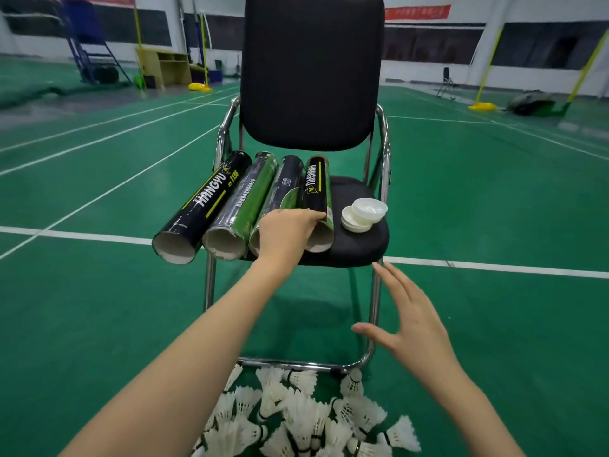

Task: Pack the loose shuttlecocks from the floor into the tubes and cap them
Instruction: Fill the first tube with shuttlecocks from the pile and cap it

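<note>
Several open shuttlecock tubes lie side by side on the black chair seat [359,245], mouths facing me. My left hand [286,232] reaches over the mouths of the two right tubes, its fingers curling round the near end of the rightmost black tube [317,189]. The black tube [204,206] at the far left and the green-black tube [245,201] beside it lie untouched. White caps [362,214] are stacked on the seat to the right. My right hand [412,324] hovers open, fingers spread, below the seat edge. A pile of white shuttlecocks [296,420] lies on the floor.
The chair's chrome frame [374,324] stands right behind the shuttlecock pile, its floor bar [290,363] touching the nearest ones. Green court floor with white lines spreads on both sides. Yellow net posts, a desk and bags stand far back.
</note>
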Action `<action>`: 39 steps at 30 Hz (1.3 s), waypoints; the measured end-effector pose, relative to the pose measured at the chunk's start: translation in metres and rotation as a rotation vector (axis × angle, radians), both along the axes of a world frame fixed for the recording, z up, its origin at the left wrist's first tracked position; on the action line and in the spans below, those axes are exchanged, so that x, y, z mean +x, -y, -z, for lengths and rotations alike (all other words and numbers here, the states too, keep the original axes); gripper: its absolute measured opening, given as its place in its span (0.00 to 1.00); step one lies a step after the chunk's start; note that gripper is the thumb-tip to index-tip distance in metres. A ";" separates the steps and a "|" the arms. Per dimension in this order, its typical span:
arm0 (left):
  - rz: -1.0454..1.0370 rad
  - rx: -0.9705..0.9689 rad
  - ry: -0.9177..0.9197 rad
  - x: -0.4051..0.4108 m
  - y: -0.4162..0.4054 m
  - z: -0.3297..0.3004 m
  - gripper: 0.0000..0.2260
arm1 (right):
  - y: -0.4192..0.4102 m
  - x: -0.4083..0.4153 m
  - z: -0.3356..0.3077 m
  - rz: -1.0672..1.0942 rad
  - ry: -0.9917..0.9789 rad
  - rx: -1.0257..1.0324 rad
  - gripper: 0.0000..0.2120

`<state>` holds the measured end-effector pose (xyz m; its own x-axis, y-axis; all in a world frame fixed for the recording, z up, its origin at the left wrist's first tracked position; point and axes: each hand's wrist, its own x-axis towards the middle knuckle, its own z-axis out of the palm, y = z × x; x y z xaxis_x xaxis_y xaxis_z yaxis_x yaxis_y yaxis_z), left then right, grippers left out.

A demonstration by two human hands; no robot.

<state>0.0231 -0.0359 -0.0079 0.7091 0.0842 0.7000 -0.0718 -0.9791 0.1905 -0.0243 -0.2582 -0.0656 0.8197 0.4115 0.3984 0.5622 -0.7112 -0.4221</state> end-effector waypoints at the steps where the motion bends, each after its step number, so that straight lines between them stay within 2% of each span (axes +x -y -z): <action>1: 0.000 -0.003 0.028 -0.004 0.000 -0.001 0.09 | -0.002 -0.002 -0.003 -0.007 -0.014 0.024 0.41; 5: -0.010 -0.164 -0.028 -0.030 0.008 -0.006 0.10 | -0.012 -0.009 -0.022 -0.031 -0.081 0.123 0.38; 10: 0.041 -0.283 0.035 -0.079 0.015 -0.012 0.09 | -0.026 -0.017 -0.034 -0.128 -0.155 0.365 0.35; 16: 0.186 -0.375 0.117 -0.139 0.036 -0.018 0.08 | -0.035 -0.047 -0.048 -0.234 -0.186 0.515 0.29; 19: 0.281 -0.418 0.145 -0.160 0.052 -0.015 0.12 | -0.029 -0.068 -0.053 -0.209 -0.159 0.593 0.26; 21: 0.426 -0.450 0.117 -0.173 0.058 -0.017 0.18 | -0.020 -0.085 -0.061 -0.204 -0.211 0.708 0.25; 24: 0.655 -0.377 0.041 -0.185 0.061 -0.024 0.31 | -0.001 -0.111 -0.080 -0.216 -0.254 0.814 0.24; 27: 0.786 -0.289 0.025 -0.186 0.067 -0.034 0.36 | 0.019 -0.132 -0.098 -0.227 -0.236 0.806 0.24; 29: 0.829 -0.265 0.048 -0.187 0.077 -0.042 0.36 | 0.033 -0.145 -0.108 -0.218 -0.230 0.814 0.23; 34: 0.948 -0.228 0.089 -0.202 0.098 -0.062 0.28 | 0.059 -0.175 -0.126 -0.234 -0.217 0.823 0.25; 39: 1.033 -0.222 0.010 -0.212 0.105 -0.067 0.31 | 0.073 -0.183 -0.125 -0.276 -0.295 0.836 0.28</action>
<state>-0.1887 -0.1407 0.0588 0.5035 -0.4300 0.7494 -0.8531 -0.3848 0.3524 -0.2077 -0.3314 0.0592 0.8508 0.2804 0.4444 0.4545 0.0320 -0.8902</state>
